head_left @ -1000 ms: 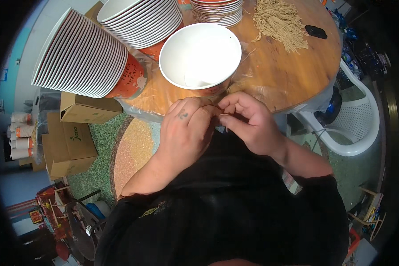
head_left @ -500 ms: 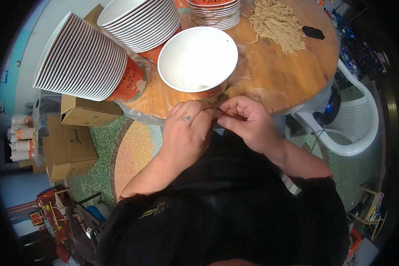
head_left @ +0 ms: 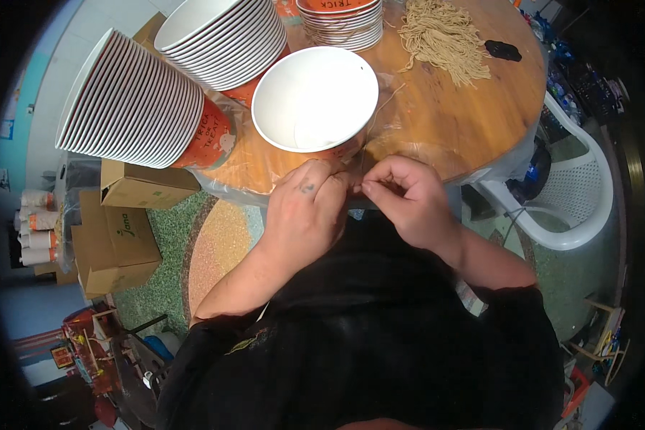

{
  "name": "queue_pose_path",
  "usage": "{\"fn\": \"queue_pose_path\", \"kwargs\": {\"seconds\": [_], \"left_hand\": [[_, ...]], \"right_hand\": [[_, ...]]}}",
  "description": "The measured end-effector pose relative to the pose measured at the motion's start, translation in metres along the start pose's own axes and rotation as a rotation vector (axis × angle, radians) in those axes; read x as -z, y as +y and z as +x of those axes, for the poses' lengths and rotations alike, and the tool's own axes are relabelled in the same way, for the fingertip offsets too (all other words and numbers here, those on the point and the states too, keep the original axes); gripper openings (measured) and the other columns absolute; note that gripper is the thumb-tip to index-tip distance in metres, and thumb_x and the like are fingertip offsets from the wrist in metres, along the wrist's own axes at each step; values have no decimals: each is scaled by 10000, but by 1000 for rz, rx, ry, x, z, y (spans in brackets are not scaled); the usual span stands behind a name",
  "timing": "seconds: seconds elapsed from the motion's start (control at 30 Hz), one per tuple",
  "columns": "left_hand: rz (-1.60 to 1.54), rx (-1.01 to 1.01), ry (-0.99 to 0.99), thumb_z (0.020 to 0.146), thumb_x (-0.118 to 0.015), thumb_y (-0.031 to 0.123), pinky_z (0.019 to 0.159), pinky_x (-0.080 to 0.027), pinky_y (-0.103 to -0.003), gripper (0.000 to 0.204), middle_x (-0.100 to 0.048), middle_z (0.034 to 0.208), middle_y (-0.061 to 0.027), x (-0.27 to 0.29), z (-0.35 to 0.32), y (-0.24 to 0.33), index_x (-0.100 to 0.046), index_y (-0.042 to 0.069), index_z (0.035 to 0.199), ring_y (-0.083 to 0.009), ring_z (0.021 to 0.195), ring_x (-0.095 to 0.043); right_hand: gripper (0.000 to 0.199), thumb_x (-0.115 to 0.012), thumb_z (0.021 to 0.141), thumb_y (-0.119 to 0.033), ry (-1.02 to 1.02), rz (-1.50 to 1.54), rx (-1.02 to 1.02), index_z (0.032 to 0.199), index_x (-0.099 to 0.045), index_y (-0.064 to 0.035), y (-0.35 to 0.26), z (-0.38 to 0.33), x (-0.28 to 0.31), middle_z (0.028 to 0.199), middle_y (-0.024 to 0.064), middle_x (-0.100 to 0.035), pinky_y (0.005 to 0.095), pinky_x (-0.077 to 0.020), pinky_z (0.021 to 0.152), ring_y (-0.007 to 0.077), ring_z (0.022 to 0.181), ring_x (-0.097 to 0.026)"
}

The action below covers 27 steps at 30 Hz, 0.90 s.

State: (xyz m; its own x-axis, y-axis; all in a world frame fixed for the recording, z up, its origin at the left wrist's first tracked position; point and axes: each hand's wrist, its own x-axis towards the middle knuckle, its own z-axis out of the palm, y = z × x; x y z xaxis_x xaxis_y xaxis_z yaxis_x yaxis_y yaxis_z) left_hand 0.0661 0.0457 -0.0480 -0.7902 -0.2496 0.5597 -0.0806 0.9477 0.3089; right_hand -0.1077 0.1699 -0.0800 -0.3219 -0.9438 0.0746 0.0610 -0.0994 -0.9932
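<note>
A white-lined paper bucket (head_left: 315,97) with an orange outside stands at the near edge of the table, its mouth facing up toward me. A small dark hole shows near its far right rim, and a thin strand curves inside. My left hand (head_left: 308,197) is closed just below the bucket's near side, fingertips curled out of sight. Close to its right, my right hand (head_left: 408,190) pinches with thumb and index finger; what sits between them is too small to make out. A thin tan string (head_left: 390,97) runs beside the bucket down toward my hands.
Two tall stacks of nested buckets (head_left: 132,100) (head_left: 226,50) stand on the left of the round wooden table (head_left: 444,136). Behind are smaller stacked buckets (head_left: 344,29), a heap of tan strings (head_left: 444,43) and a black object (head_left: 503,50). Cardboard boxes (head_left: 118,240) and a white chair (head_left: 573,186) flank the table.
My right hand has drawn slightly away from the left, opening a small gap between the fingertips. The left hand stays nearly in place beneath the bucket.
</note>
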Motion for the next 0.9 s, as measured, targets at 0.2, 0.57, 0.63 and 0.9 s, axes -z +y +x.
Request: {"fn": "queue_pose_path", "kwargs": {"seconds": [0.2, 0.57, 0.63, 0.9], "left_hand": [[65, -130, 243, 874, -917, 126, 835, -581, -467, 425, -708, 1105, -168, -4, 44, 20, -671, -8, 1193, -390, 979, -698], [175, 131, -107, 884, -774, 100, 728, -591, -528, 224, -741, 917, -192, 15, 75, -1, -724, 38, 1093, -412, 842, -741], [173, 237, -142, 902, -736, 57, 751, -597, -528, 214, -766, 962, -198, 32, 58, 3, -719, 42, 1115, -410, 885, -759], [-220, 278, -112, 965, -777, 64, 876, -608, -414, 267, -779, 1104, -178, 52, 46, -15, -724, -17, 1213, -330, 1018, -783]], "right_hand": [[70, -713, 1075, -117, 445, 304, 26, 1085, -711, -48, -14, 28, 39, 842, -6, -658, 264, -465, 651, 82, 706, -576], [168, -713, 1086, -132, 523, 438, 136, 1169, -731, 13, 11, 88, 30, 1050, 65, -764, 307, -586, 882, 126, 924, -703], [209, -718, 1100, -134, 448, 359, 95, 1230, -747, 27, 25, 76, 19, 1046, 18, -749, 244, -533, 828, 62, 904, -655], [103, -680, 1108, -19, 332, 272, 215, 1183, -718, 40, 45, 38, -25, 1306, 121, -762, 272, -574, 977, 105, 1091, -710]]}}
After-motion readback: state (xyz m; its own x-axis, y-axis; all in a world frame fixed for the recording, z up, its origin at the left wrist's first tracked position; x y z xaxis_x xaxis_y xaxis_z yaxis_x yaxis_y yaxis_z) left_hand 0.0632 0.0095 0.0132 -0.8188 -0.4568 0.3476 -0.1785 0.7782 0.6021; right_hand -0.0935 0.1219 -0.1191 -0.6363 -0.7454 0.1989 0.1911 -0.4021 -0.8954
